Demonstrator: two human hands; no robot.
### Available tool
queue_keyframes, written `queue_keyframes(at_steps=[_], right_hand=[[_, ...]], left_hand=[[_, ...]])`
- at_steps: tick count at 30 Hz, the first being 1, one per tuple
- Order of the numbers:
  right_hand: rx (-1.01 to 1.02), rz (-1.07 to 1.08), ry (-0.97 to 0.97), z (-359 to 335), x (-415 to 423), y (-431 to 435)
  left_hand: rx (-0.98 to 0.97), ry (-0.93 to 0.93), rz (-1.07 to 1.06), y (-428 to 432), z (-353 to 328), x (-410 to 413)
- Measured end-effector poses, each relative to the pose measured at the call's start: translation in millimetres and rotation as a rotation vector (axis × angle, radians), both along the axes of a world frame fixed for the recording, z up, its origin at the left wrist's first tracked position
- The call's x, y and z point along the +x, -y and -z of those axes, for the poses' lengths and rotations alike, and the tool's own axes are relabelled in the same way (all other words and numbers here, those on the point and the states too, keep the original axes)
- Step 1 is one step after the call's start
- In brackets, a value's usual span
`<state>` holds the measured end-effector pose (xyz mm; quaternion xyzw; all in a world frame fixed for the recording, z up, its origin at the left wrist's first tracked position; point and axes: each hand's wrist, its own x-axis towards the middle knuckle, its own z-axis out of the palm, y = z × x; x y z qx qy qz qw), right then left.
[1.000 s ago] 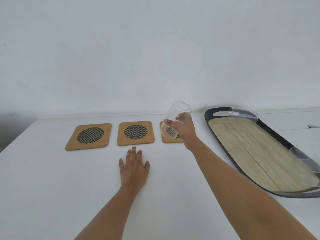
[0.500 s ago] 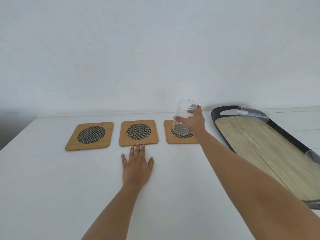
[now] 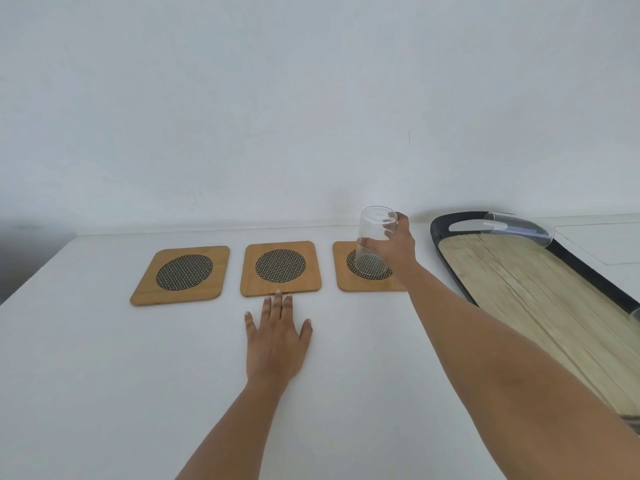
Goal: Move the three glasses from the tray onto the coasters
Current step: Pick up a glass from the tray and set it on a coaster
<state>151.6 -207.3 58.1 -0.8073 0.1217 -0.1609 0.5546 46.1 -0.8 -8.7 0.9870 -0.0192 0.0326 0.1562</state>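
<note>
Three wooden coasters with dark mesh centres lie in a row: left coaster, middle coaster, right coaster. My right hand is shut on a clear glass that stands nearly upright on the right coaster's mesh. My left hand rests flat on the white table, fingers spread, fingertips touching the middle coaster's front edge. A second glass stands at the far end of the tray. A sliver of a third glass shows at the right frame edge.
The long oval tray has a black rim and a light wooden floor and lies to the right of the coasters. A white wall runs behind the table. The table's left edge drops off beside the left coaster.
My right hand has carried the glass from tilted in the air down onto the right coaster, turning it upright. My left hand has stayed flat on the table.
</note>
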Motion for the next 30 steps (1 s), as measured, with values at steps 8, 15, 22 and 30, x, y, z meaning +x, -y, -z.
queue_keyframes(at_steps=[8, 15, 22, 30], right_hand=[[-0.052, -0.059, -0.145, 21, -2, 8], [-0.144, 0.018, -0.22, 43, -3, 11], [-0.201, 0.039, -0.226, 43, -7, 8], [-0.234, 0.051, -0.24, 38, -9, 3]], left_hand=[[0.012, 0.02, -0.007, 0, 0, -1], [0.02, 0.023, -0.013, 1, 0, -1], [0.013, 0.015, -0.013, 0, 0, -1], [0.019, 0.012, -0.013, 1, -1, -1]])
